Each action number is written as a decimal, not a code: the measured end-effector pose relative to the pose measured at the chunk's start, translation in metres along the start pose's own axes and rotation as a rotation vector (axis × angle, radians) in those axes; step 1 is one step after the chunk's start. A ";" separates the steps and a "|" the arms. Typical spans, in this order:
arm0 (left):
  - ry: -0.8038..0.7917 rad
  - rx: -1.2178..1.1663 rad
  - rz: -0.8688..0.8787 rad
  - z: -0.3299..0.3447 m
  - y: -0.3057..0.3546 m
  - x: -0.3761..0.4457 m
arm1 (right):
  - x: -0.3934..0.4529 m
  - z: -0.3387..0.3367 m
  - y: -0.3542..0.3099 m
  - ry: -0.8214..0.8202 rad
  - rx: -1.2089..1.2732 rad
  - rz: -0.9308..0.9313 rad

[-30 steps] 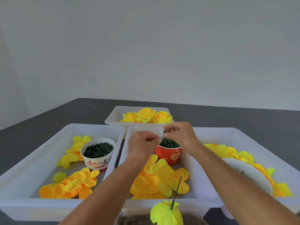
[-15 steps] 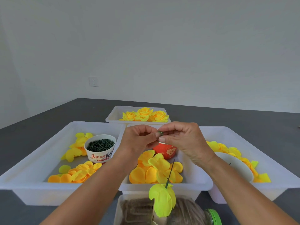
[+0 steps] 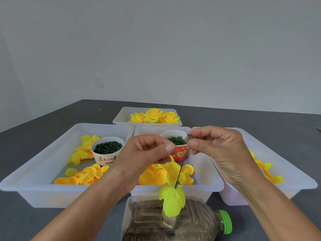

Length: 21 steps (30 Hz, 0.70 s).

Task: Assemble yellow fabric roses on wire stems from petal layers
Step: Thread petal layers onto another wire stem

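right tray (image 3: 295, 181) partly hidden behind right hand (image 3: 224, 153), bottle (image 3: 199, 223) cropped below

hands: joined over red cup (image 3: 178, 150) → parted | right hand (image 3: 220, 150): now alone pinches green piece (image 3: 190, 136) above cup | left hand (image 3: 147, 153): drawn back left of cup

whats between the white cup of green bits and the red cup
In the head view, the left hand is raised between the white cup and the red cup. Behind it run the adjoining walls of the two white bins.
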<state>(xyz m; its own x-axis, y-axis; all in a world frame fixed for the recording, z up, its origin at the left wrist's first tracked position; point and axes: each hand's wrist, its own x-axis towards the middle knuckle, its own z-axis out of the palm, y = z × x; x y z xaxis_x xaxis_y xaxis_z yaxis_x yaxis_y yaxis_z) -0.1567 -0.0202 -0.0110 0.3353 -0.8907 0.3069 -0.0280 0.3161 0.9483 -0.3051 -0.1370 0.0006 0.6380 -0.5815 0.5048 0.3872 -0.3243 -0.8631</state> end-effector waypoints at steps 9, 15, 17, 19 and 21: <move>-0.056 0.059 -0.015 0.016 -0.008 -0.017 | -0.027 0.004 0.001 -0.058 -0.021 0.044; -0.048 0.061 -0.016 0.019 -0.011 -0.017 | -0.032 0.007 0.006 -0.040 -0.066 0.012; -0.041 0.054 -0.017 0.019 -0.012 -0.018 | -0.033 0.008 0.007 -0.031 -0.073 0.005; -0.034 0.051 -0.019 0.019 -0.012 -0.018 | -0.034 0.008 0.008 -0.025 -0.094 -0.002; -0.032 0.053 -0.019 0.019 -0.013 -0.018 | -0.034 0.008 0.008 -0.025 -0.111 -0.009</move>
<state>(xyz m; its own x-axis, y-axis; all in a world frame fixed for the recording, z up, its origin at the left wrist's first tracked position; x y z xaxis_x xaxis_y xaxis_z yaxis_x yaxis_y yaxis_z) -0.1800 -0.0142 -0.0272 0.3063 -0.9067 0.2900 -0.0716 0.2818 0.9568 -0.3179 -0.1136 -0.0235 0.6520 -0.5594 0.5119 0.3179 -0.4113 -0.8543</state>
